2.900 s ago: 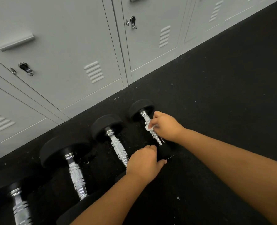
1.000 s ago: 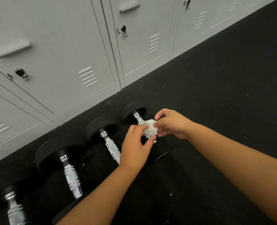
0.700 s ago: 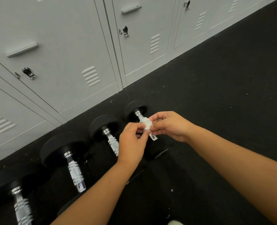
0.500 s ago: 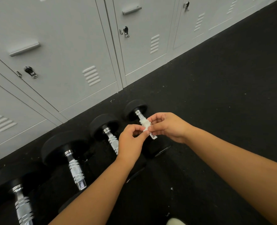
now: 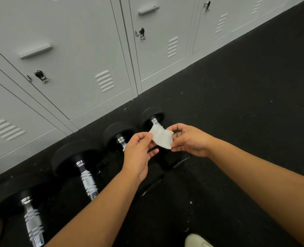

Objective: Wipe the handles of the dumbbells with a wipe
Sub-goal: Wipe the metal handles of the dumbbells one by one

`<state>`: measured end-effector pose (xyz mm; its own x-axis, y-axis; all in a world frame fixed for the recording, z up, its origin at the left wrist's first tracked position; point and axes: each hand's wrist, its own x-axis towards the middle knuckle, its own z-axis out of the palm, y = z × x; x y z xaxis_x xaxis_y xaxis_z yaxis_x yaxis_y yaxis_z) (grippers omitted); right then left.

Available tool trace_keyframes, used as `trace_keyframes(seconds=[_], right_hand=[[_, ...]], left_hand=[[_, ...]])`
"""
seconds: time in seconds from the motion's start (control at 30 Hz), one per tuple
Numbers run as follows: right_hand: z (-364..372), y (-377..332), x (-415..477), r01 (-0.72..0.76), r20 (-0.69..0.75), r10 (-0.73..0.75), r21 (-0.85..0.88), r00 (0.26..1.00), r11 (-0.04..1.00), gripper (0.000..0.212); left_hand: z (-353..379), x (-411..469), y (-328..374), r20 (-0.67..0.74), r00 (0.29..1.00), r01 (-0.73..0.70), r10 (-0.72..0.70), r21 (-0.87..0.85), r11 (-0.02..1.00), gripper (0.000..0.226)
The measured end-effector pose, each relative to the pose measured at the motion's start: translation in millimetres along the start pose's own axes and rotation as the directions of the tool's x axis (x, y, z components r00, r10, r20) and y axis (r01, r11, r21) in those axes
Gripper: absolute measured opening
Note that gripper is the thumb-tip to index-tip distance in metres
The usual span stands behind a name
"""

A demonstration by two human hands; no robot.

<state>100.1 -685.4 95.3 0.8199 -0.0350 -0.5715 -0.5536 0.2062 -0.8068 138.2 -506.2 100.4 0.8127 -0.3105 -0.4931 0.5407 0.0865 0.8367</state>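
Note:
Several black dumbbells with chrome handles lie in a row on the black floor: the smallest (image 5: 152,114) at the right, then one (image 5: 118,132) beside it, a larger one (image 5: 80,161) and the largest (image 5: 23,202) at the far left. A small white wipe (image 5: 161,137) is stretched flat in the air above the smallest dumbbell's handle. My left hand (image 5: 138,154) pinches its left edge and my right hand (image 5: 188,140) pinches its right edge. My hands hide the handles of the two right-hand dumbbells.
Grey metal lockers (image 5: 87,50) with latches and vents stand along the far edge of the floor, close behind the dumbbells. A pale shoe toe (image 5: 197,240) shows at the bottom. Black rubber floor (image 5: 236,104) stretches to the right.
The wipe came off the smallest dumbbell's handle, where my right hand rubbed it. Both hands lifted it and have pulled it open from a bunched wad into a flat sheet.

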Motion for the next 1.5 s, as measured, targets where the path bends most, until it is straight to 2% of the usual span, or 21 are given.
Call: trace_keyframes(seconds=[0.1,0.27,0.4,0.5,0.63,0.7,0.77,0.87,1.0,1.03,1.1,1.17,1.23,1.27,1.33,1.4,1.5], right_hand=[[3,-6,-1,0.023,0.062,-0.024,0.014,0.998,1.000,0.052],[10,-15,0,0.125,0.094,-0.120,-0.056,0.988,0.991,0.031],[13,-14,1,0.230,-0.022,-0.236,-0.146,0.972,0.962,0.033],[11,-10,5,0.282,-0.089,-0.300,-0.172,0.950,0.944,0.027],[10,-11,5,0.259,-0.123,-0.285,-0.193,0.951,0.946,0.029],[10,-15,1,0.245,-0.103,-0.279,-0.256,0.955,0.935,0.034],[10,-20,-1,0.233,-0.078,-0.280,-0.370,0.957,0.899,0.038],[14,-28,-3,0.226,-0.030,-0.301,-0.591,0.953,0.774,0.033],[17,-36,-7,0.261,0.014,-0.344,-0.680,0.939,0.686,0.016],[16,-36,-7,0.270,0.015,-0.350,-0.669,0.937,0.693,0.014],[13,-31,-3,0.253,-0.001,-0.303,-0.549,0.953,0.796,0.015],[9,-22,3,0.192,-0.011,-0.205,-0.310,0.979,0.931,0.019],[6,-14,7,0.133,0.005,-0.132,-0.041,0.991,0.990,0.027],[6,-11,8,0.107,0.011,-0.108,0.055,0.994,0.993,0.031],[6,-5,10,0.059,0.008,-0.060,0.137,0.998,0.989,0.032],[6,3,14,0.003,-0.024,0.001,0.174,1.000,0.985,0.022],[4,5,24,-0.011,-0.110,0.048,0.311,0.993,0.950,0.007]], left_hand=[[2,-1,1,-0.023,0.999,-0.032,0.035,0.112,0.993,0.012],[4,2,3,-0.093,0.991,-0.081,0.097,0.163,0.983,0.011],[3,0,6,0.018,0.992,-0.128,0.127,0.084,0.988,0.011],[3,1,7,0.082,0.980,-0.196,0.183,0.195,0.961,0.017],[9,3,5,0.037,0.975,-0.221,0.219,0.263,0.939,0.029],[11,5,3,0.021,0.965,-0.255,0.262,0.306,0.917,0.033],[12,8,0,0.019,0.954,-0.283,0.299,0.380,0.881,0.038],[13,10,-4,0.024,0.933,-0.318,0.359,0.519,0.793,0.038],[13,14,-6,0.039,0.920,-0.321,0.389,0.645,0.693,0.011],[13,16,-5,0.039,0.923,-0.313,0.382,0.651,0.691,0.007],[13,19,-4,0.008,0.946,-0.264,0.323,0.592,0.761,0.007],[17,17,-1,-0.047,0.981,-0.150,0.189,0.432,0.889,0.009],[20,17,0,-0.078,0.991,-0.077,0.105,0.295,0.952,0.010],[21,17,0,-0.087,0.993,-0.055,0.077,0.230,0.972,0.010],[23,18,-1,-0.102,0.994,-0.020,0.031,0.104,0.994,0.012],[23,19,-2,-0.102,0.995,0.008,-0.006,0.017,1.000,0.014],[27,17,-9,-0.071,0.997,0.002,0.001,0.045,0.999,0.017]])
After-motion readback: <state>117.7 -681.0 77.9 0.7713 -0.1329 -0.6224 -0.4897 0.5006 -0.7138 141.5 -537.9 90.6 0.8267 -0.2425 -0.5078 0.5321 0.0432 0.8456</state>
